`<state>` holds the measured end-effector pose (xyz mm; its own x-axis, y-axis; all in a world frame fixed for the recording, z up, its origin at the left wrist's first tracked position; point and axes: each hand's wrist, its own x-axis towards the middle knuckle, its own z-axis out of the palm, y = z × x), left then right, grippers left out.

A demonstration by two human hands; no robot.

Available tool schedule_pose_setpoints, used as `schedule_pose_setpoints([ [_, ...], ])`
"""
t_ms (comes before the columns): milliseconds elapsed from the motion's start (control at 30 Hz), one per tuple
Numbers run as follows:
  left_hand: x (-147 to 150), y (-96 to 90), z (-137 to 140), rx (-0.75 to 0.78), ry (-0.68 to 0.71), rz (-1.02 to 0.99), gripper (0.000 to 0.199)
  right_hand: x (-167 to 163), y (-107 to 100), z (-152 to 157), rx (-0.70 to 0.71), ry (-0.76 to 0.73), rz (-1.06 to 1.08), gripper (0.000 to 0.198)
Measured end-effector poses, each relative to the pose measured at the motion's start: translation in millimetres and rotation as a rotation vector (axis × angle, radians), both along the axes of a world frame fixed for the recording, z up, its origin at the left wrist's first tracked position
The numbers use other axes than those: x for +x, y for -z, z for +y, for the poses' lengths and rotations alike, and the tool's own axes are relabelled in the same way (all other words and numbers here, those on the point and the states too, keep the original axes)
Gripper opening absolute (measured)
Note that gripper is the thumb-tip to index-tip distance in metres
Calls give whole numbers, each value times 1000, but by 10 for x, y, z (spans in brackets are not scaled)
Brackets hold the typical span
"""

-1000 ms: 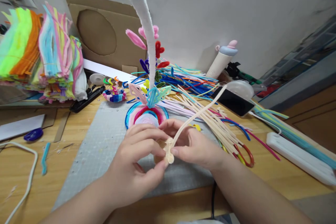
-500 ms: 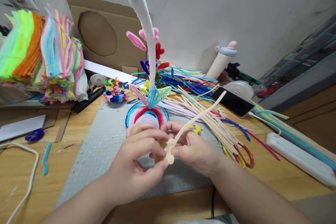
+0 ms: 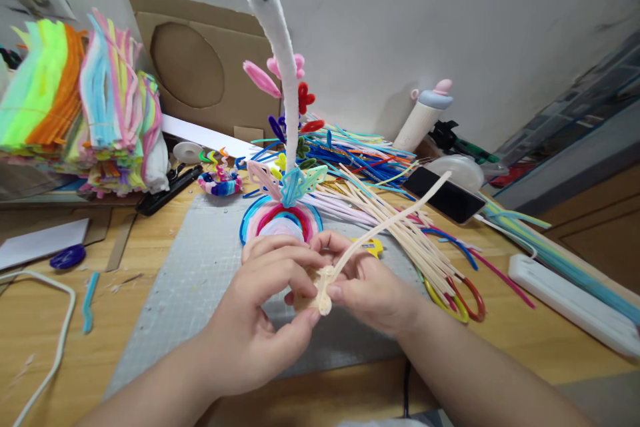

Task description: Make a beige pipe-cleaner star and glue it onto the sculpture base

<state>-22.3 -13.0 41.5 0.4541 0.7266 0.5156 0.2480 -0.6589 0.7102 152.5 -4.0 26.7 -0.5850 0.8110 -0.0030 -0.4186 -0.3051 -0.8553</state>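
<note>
A single head-worn camera looks forward and down from close above the tabletop (image 3: 60, 353), with the left hand (image 3: 255, 320) and right hand (image 3: 373, 290) near the lower centre; the wall (image 3: 450, 13) fills the top, and no second view exists.

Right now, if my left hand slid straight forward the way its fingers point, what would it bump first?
Probably the right hand, which the left hand already meets around the cream pipe cleaner; depth is uncertain.
</note>
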Motion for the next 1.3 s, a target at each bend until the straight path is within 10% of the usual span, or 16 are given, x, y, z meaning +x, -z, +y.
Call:
schedule_pose_setpoints([
  [733, -57, 47, -38, -55, 32, -96, 21, -34, -26, -36, -22, 0, 112, 43],
  [1300, -27, 43, -7, 166, -118, 61, 20, -71, -57, -140, 438, 366, -86, 33],
])
